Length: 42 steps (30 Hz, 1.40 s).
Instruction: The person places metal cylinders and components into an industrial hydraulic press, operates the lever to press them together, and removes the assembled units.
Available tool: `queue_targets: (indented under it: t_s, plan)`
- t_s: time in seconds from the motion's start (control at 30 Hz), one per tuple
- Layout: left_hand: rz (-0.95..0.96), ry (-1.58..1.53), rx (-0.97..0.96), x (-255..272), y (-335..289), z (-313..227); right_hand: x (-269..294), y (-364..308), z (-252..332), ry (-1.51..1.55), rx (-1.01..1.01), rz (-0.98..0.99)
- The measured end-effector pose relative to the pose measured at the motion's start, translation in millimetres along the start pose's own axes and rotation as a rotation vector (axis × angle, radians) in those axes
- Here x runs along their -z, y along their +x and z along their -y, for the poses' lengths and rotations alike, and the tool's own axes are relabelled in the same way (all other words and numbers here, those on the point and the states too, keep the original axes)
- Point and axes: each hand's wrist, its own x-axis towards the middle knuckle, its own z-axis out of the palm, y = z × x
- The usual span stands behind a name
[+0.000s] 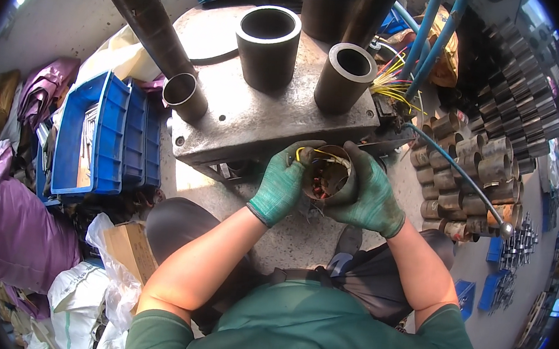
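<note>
Both my hands wear green gloves with dark, dirty fingers. Between them is a short, rusty brown metal sleeve (pixel 341 192), its open mouth tilted up toward me. My right hand (pixel 374 200) wraps round its right side. At the left rim my left hand (pixel 281 180) closes with thumb and fingers. A thin yellow strand (pixel 300 152) curves by the left fingertips and over the mouth; whether it is pinched I cannot tell. Reddish and pale bits show inside the sleeve, too small to name. The sleeve is held in front of a metal machine bed (pixel 256 135).
Thick steel cylinders (pixel 269 56) and a smaller tube (pixel 186 98) stand on the bed. Blue hoses (pixel 434 38) and coloured wires (pixel 396 85) run at its right. Stacked metal sleeves (pixel 468 172) rise at right. Blue crates (pixel 98 137) and purple sacks (pixel 19 223) lie left.
</note>
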Motion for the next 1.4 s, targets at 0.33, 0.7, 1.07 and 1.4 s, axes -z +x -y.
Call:
queue_targets:
  t_s: [0.33,0.7,1.07,1.4]
  plan:
    - [-0.307,-0.240,-0.145,3.4,-2.7,6.6,2.7,-2.7,6.1,-0.209,0.120,0.149]
    - [-0.442,-0.511,-0.132,9.2,1.6,-28.6,-20.3,3.5,1.7,1.200,-0.615,-0.083]
    - [-0.518,-0.693,-0.083,12.1,24.9,-32.5,64.9,125.9,62.6,0.638,-0.094,-0.462]
    - [-0.175,0.293,-0.127,-7.9,26.1,-2.9,75.1,243.4,67.5,0.382,-0.086,-0.344]
